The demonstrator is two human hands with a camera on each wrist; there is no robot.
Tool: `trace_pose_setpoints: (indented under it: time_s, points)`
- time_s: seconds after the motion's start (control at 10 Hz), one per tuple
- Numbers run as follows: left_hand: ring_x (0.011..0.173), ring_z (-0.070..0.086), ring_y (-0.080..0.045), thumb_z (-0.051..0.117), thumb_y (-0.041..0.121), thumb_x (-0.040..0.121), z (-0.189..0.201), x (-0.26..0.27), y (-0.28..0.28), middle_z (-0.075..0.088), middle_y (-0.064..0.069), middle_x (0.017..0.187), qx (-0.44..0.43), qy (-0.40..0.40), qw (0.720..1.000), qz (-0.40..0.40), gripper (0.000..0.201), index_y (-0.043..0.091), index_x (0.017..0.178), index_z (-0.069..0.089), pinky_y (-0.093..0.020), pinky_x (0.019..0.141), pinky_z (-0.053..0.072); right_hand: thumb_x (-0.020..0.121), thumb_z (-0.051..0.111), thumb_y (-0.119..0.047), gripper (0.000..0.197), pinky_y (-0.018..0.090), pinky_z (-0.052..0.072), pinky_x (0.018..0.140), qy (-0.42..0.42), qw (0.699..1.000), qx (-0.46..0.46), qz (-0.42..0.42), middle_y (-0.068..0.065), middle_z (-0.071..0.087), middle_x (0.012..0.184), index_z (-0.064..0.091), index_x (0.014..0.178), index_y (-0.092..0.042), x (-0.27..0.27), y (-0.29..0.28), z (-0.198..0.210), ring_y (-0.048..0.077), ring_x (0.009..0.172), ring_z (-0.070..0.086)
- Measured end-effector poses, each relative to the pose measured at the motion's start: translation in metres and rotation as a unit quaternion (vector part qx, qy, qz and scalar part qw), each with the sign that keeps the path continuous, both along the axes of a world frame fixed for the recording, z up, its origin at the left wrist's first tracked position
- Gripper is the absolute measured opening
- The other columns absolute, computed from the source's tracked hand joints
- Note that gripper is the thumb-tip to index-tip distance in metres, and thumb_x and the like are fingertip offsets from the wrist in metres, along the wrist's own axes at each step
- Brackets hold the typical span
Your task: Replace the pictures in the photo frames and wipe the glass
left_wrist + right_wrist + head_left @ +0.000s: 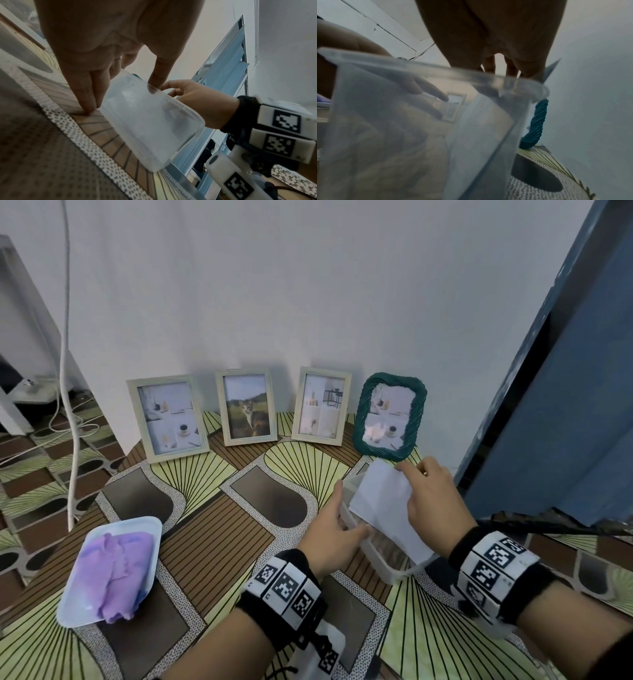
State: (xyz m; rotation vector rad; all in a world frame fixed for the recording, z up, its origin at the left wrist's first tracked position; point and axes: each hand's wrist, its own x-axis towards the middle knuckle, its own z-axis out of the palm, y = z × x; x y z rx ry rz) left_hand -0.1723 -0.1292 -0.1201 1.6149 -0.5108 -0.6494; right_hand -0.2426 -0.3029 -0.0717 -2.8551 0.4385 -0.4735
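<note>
Four photo frames lean on the wall: a pale frame point(168, 417), a cat-picture frame point(246, 407), another pale frame point(322, 405) and a green woven frame point(390, 417) point(537, 121). In front of the green one stands a translucent plastic container point(387, 570) point(150, 121) point(402, 121) with a white picture sheet point(383, 501) point(479, 121) upright in it. My left hand point(342, 518) point(96, 88) holds the container's left wall, thumb on the rim, fingers outside touching the table. My right hand point(418, 477) point(496, 33) pinches the sheet's top corner.
A purple cloth point(114, 570) lies in a white tray point(150, 525) at the front left of the patterned table. A blue door point(565, 405) stands close on the right. A white cable point(68, 371) hangs at the left, past the table's edge.
</note>
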Motion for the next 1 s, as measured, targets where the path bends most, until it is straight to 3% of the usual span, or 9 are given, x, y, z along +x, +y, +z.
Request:
trace_pose_setpoints:
  time_s: [0.1,0.2,0.4,0.5,0.6,0.7,0.8,0.9,1.0]
  points:
    - [0.092,0.052,0.029,0.068,0.008,0.089,0.002,-0.001,0.004,0.051,0.034,0.116,0.002,-0.002,1.0,0.0,0.096,0.027,0.156,0.002,-0.008,0.08,0.046,0.085,0.046,0.009,0.05,0.034,0.047,0.083,0.009,0.999,0.033,0.0,0.005,0.039,0.113,0.052,0.128,-0.014,0.002,0.002,-0.003,0.022,0.093,0.044]
    - [0.09,0.054,0.028,0.066,0.004,0.09,0.003,-0.001,0.004,0.05,0.033,0.114,-0.001,0.008,1.0,-0.006,0.096,0.024,0.156,-0.001,-0.004,0.071,0.047,0.086,0.045,0.007,0.052,0.038,0.051,0.084,0.041,0.998,0.053,0.013,0.005,0.043,0.119,0.048,0.133,-0.014,0.002,0.004,-0.007,0.025,0.093,0.053]
    - [0.089,0.055,0.027,0.066,0.005,0.09,0.007,-0.003,0.006,0.051,0.021,0.125,-0.004,0.018,1.0,-0.007,0.097,0.025,0.157,-0.001,-0.003,0.07,0.046,0.091,0.045,-0.001,0.064,0.034,0.053,0.081,0.101,0.994,0.019,0.044,0.002,0.039,0.137,0.026,0.15,-0.018,0.001,0.001,-0.011,0.024,0.101,0.058]
    - [0.094,0.057,0.024,0.067,0.005,0.09,0.011,-0.004,0.008,0.054,0.019,0.13,-0.002,0.012,1.0,-0.002,0.093,0.024,0.157,0.004,-0.003,0.07,0.046,0.094,0.045,-0.009,0.063,0.036,0.052,0.088,0.114,0.992,0.015,0.058,0.002,0.036,0.141,0.021,0.152,-0.016,0.0,0.001,-0.011,0.023,0.109,0.056]
    - [0.111,0.059,0.009,0.065,0.005,0.091,0.014,-0.004,0.012,0.059,0.02,0.127,0.0,0.01,1.0,0.01,0.085,0.024,0.156,0.014,-0.012,0.084,0.051,0.098,0.046,-0.019,0.058,0.037,0.048,0.098,0.122,0.99,0.041,0.064,0.003,0.039,0.141,0.025,0.151,-0.014,0.0,-0.001,-0.006,0.022,0.117,0.052]
    - [0.131,0.051,-0.015,0.062,0.007,0.093,0.021,-0.005,0.017,0.05,0.011,0.145,0.0,0.026,0.999,0.023,0.082,0.022,0.157,0.012,-0.039,0.109,0.042,0.097,0.049,-0.022,0.055,0.039,0.045,0.101,0.114,0.988,0.082,0.059,0.003,0.047,0.136,0.032,0.149,-0.015,0.0,0.001,0.001,0.021,0.118,0.05]
    - [0.138,0.043,-0.02,0.062,0.017,0.095,0.031,-0.006,0.024,0.041,0.011,0.152,0.012,0.023,0.999,0.033,0.076,0.026,0.156,0.017,-0.044,0.112,0.035,0.095,0.052,-0.023,0.054,0.039,0.044,0.103,0.085,0.989,0.102,0.058,0.0,0.051,0.134,0.037,0.147,-0.017,-0.004,0.005,0.005,0.019,0.119,0.05]
    - [0.139,0.037,-0.008,0.061,0.032,0.095,0.039,-0.006,0.042,0.034,0.005,0.156,0.029,-0.021,0.998,0.044,0.069,0.035,0.153,0.025,-0.039,0.114,0.037,0.096,0.054,-0.023,0.044,0.033,0.041,0.106,-0.011,0.994,0.074,0.074,-0.005,0.054,0.135,0.049,0.139,-0.018,-0.012,0.015,0.007,0.013,0.121,0.05]
    - [0.125,0.049,0.002,0.058,0.04,0.095,0.048,-0.006,0.066,0.046,0.008,0.148,0.028,-0.071,0.995,0.057,0.053,0.04,0.145,0.04,-0.014,0.096,0.042,0.095,0.057,-0.022,0.029,0.024,0.043,0.098,-0.133,0.984,0.088,0.078,-0.009,0.063,0.121,0.063,0.124,-0.021,-0.022,0.032,0.012,0.006,0.11,0.055]
